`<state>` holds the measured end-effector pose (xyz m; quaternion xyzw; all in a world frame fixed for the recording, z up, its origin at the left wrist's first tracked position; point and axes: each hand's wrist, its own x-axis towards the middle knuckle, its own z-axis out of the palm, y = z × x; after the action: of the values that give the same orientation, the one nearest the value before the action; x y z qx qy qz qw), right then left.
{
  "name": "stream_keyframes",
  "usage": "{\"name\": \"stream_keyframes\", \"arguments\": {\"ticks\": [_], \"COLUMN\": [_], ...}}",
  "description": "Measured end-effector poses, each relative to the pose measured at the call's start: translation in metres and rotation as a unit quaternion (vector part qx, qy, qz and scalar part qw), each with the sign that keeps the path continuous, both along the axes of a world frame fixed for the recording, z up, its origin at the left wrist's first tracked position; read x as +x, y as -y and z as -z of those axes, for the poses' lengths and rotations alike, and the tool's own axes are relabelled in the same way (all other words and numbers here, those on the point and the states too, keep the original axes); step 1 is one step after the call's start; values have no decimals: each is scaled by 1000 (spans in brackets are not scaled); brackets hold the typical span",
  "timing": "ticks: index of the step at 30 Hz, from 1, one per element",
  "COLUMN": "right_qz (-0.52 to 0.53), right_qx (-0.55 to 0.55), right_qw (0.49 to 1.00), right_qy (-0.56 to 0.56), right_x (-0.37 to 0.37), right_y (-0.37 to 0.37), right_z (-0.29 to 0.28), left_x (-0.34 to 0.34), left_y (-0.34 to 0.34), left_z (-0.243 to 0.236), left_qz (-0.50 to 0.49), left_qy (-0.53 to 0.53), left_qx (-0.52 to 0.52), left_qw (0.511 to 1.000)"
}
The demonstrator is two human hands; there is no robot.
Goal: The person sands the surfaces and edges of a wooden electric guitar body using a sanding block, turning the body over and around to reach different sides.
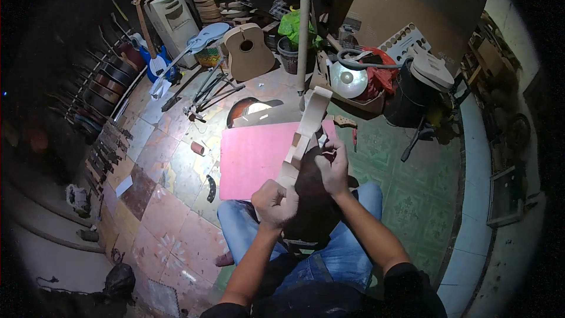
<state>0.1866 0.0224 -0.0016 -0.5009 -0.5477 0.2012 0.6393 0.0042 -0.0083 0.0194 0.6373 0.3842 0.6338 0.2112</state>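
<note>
I sit on the floor in jeans. A pale wooden guitar neck (313, 109) rises at a slant in front of me, its wide end away from me and a blocky step partway down. My left hand (275, 203) is closed around its near end. Close to the block, on the right side, my right hand (333, 168) is curled with the fingers closed. Something small, whitish and dark red shows at its fingertips, too small to name. Under the neck lies a pink board (256, 159). A dark shape in my lap is too shadowed to make out.
Beyond the board lie a sunburst guitar body (241, 109) and a red-handled tool (354, 136). A post (304, 35) stands ahead. An unfinished acoustic guitar body (247, 53), a blue electric guitar (158, 66), a black bucket (405, 97) and a sandpaper roll (198, 148) surround me.
</note>
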Motion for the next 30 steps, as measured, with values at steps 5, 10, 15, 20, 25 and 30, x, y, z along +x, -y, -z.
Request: {"name": "stream_keyframes", "arguments": {"ticks": [5, 10, 15, 20, 25, 30], "right_qz": [76, 67, 27, 76, 146, 209], "right_qx": [-13, -81, -289, -316, -360, -322], "right_qw": [997, 991, 911, 869, 854, 902], "right_qy": [-4, -87, -295, -372, -347, -197], "right_x": [-16, -10, 36, 75, 70, 72], "right_y": [-5, 1, 13, 18, 13, 9], "right_z": [29, 54, 146, 225, 227, 261], "left_x": [-5, -20, -30, -52, -76, -70], "left_y": [0, -16, -16, -14, -22, -27], "left_z": [9, 44, 17, -8, -9, -18], "left_qz": [33, 54, -54, -103, -109, -118], "left_qy": [-39, 115, 13, -70, -120, -182], "left_qx": [14, 14, -66, -198, -233, -287], "left_qw": [999, 992, 996, 972, 959, 933]}}
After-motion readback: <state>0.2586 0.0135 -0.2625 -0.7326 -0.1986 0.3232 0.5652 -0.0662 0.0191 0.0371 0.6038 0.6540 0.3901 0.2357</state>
